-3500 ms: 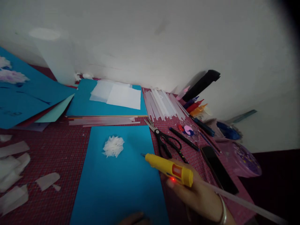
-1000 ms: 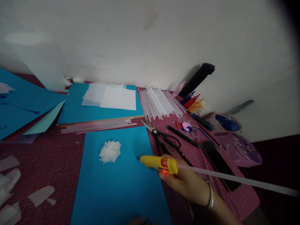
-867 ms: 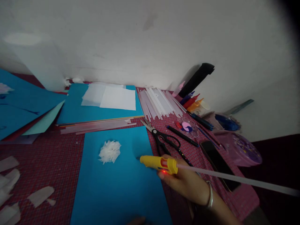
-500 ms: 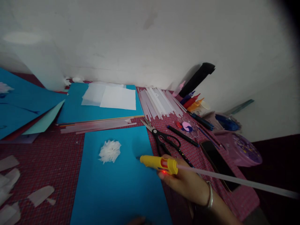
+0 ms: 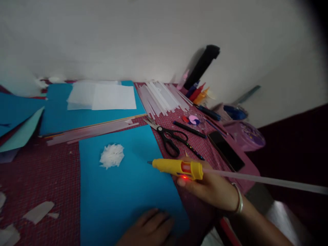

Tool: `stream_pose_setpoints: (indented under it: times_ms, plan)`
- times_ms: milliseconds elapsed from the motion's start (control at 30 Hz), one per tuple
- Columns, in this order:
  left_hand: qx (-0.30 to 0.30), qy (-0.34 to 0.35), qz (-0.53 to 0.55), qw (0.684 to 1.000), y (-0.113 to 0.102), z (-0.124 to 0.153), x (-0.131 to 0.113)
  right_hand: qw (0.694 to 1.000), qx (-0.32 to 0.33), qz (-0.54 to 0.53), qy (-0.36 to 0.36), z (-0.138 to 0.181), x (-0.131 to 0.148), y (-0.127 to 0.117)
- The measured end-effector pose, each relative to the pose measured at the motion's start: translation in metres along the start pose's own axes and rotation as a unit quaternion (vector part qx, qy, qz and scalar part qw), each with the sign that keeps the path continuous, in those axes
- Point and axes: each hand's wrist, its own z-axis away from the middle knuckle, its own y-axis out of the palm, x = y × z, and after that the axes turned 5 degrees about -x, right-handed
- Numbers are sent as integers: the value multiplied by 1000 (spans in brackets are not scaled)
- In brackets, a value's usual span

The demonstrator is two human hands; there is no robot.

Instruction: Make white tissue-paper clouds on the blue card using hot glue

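Observation:
In my right hand (image 5: 215,191), a yellow hot glue gun (image 5: 169,166) is gripped, its red light lit and a long translucent glue stick (image 5: 258,177) running out of its back. Its dark nozzle points left, above the blue sheet (image 5: 120,198). On that sheet, left of the nozzle and apart from it, sits a white ruffled paper flower (image 5: 112,156). My left hand (image 5: 151,227) lies on the near part of the sheet with its fingers resting on the paper; it shows slightly blurred and holds nothing that I can see.
Black scissors (image 5: 167,136) and a black pen (image 5: 189,129) lie right of the sheet, near a phone (image 5: 225,150). Behind are white paper strips (image 5: 164,99), white sheets (image 5: 114,97) and glitter tubes (image 5: 197,92). Paper scraps (image 5: 39,212) lie at left.
The view has shifted, so the table things sit further left and mostly higher. My left hand has come further into view onto the blue sheet. The glue gun stays in my right hand.

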Motion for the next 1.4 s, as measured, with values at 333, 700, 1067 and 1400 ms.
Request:
stream_pose_setpoints:
  times_ms: [333,700,1067,1400]
  plan:
    - [62,90,-110,988,-31,1,-6,995,-94,39,-13,19,5,26]
    - [56,106,-116,986,-44,15,14,992,-96,77,3,-5,23,40]
    - [50,115,-100,987,-45,13,19,990,-94,101,29,1,20,43]
    - [32,77,-74,994,-39,19,18,991,-95,93,13,-9,9,44]
